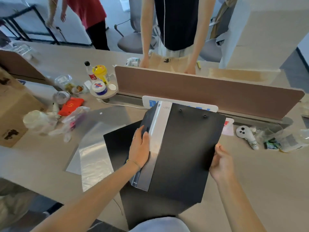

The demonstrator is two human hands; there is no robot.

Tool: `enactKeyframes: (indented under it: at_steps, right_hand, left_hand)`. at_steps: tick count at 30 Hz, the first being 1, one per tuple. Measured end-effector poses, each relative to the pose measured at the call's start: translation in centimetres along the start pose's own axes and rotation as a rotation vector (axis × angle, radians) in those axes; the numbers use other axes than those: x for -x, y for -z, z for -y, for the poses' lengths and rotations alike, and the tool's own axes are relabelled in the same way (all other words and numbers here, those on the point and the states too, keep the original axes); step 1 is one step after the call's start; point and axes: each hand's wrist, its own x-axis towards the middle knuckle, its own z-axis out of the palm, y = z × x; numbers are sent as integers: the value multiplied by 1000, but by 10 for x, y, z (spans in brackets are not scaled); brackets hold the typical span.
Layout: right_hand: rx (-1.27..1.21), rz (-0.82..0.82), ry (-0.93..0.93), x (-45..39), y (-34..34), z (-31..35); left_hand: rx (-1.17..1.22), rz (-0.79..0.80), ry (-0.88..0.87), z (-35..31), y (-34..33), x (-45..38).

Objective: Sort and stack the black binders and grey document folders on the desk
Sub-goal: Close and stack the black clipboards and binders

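I hold a black binder (187, 144) with a grey spine label and two rivets, lifted at a tilt above the desk. My left hand (139, 149) grips its left side at the spine. My right hand (220, 162) grips its right edge. Under it another black binder (117, 144) lies flat on the desk, and more black sheet shows below near my body. Left of these lie grey translucent document folders (93, 148), overlapping one another, one with a white snap button.
A brown divider panel (209, 92) runs across the back of the desk (259, 181). Bottles, cups, plastic bags and a red carton clutter the left; a cardboard box (13, 113) stands far left. A white plush toy (247, 134) and bags lie right. Two persons stand beyond the divider.
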Motion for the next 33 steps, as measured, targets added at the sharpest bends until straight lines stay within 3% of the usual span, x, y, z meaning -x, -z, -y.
enactKeyframes:
  at_steps: [5, 9, 19, 28, 33]
  right_hand:
    - [-12, 134, -29, 1, -52, -35]
    - [31, 104, -56, -1, -89, -66]
    - [141, 107, -72, 6, -158, -118]
    - [447, 205, 69, 28, -153, -122]
    - [459, 166, 96, 39, -134, -104]
  left_hand:
    - [-44, -26, 6, -2, 53, 3]
    - [-166, -46, -4, 10, 95, -1]
    - [21, -101, -35, 33, 160, 2]
    - [257, -24, 31, 47, 159, 5]
    - [318, 7, 54, 47, 139, 7]
